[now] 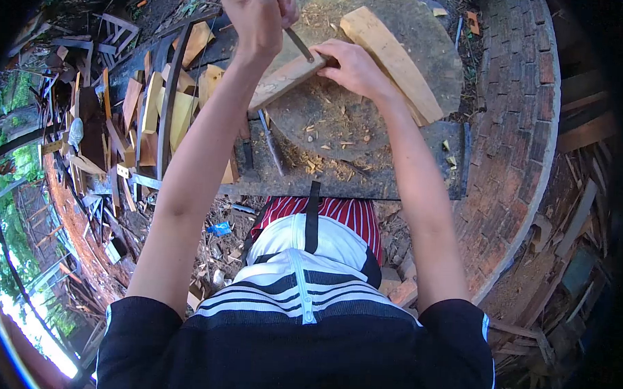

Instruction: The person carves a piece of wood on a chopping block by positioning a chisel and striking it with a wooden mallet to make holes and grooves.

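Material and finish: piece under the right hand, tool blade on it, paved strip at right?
Piece: wood, apparently unpainted; pale tan, with chips nearby. 
Tool blade: probably steel, uncoated; dull grey, slim, straight. 
Paved strip: likely fired-clay brick, matt; reddish-brown blocks, visible joints.

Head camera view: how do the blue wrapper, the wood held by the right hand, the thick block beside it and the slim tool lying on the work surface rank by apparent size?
1. Thick block
2. Wood piece held by the right hand
3. Slim tool
4. Blue wrapper
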`<state>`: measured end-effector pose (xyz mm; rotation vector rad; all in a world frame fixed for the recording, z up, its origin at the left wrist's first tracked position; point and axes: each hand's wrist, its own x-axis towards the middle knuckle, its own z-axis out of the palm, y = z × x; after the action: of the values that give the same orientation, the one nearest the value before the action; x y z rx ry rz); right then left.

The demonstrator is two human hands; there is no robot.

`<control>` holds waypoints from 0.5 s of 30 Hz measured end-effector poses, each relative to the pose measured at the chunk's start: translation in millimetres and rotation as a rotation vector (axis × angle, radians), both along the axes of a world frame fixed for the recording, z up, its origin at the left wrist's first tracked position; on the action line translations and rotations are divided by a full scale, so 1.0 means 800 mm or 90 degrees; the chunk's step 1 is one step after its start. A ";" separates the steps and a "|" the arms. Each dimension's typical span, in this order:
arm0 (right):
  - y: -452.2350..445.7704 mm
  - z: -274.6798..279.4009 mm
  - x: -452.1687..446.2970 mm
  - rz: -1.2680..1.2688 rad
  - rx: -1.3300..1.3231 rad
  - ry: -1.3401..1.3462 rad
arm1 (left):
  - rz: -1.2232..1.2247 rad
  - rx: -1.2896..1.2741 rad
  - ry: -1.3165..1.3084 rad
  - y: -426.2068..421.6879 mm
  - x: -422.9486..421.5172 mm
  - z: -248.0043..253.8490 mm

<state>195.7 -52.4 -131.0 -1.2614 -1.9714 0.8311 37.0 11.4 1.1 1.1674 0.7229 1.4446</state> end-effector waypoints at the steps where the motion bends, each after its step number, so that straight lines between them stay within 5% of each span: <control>1: 0.006 -0.004 0.001 0.015 0.015 -0.011 | -0.001 0.000 0.001 0.000 0.000 -0.001; 15: 0.014 0.000 0.002 0.036 0.002 -0.042 | -0.012 0.036 0.028 0.009 -0.001 -0.005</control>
<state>197.2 -41.0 -130.8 -1.2507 -2.0687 0.8230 36.6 18.7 -2.9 1.2497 0.7031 1.4348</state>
